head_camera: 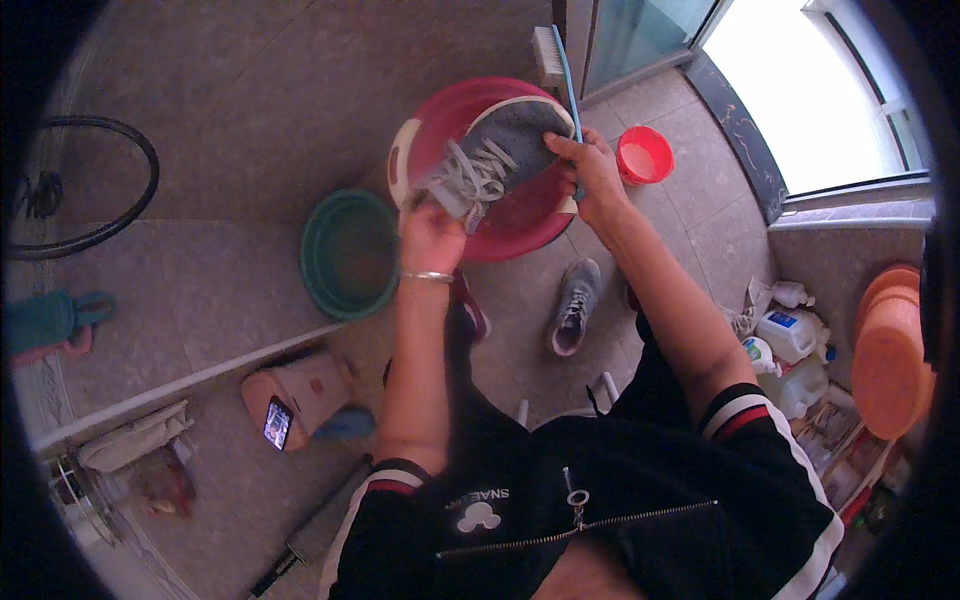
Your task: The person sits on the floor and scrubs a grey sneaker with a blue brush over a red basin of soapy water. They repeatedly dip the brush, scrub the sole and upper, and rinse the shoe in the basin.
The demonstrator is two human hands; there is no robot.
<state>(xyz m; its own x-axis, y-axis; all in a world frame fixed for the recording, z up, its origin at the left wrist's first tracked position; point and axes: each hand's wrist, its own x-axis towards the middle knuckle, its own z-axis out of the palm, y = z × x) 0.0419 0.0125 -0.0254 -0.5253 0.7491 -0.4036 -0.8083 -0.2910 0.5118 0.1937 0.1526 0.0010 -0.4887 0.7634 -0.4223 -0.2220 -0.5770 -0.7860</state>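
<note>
A grey lace-up sneaker (517, 139) is held over a red plastic basin (442, 120). My left hand (433, 232) grips its heel and tongue end, beside the loose pale laces. With my right hand (589, 169) I hold the toe side of the sneaker, together with the blue handle of a scrub brush (550, 56). The brush's white bristles point left, past the basin's upper rim. On the tiled floor below the basin lies a second grey sneaker (576, 304), its opening towards me.
A green basin (311, 255) adjoins the red one on the left. A small red tub (645, 155) stands at the right. Plastic bottles (787, 337) and an orange basin (889, 375) line the right side. A lit phone (278, 424) leans on a pinkish container (315, 390) at lower left.
</note>
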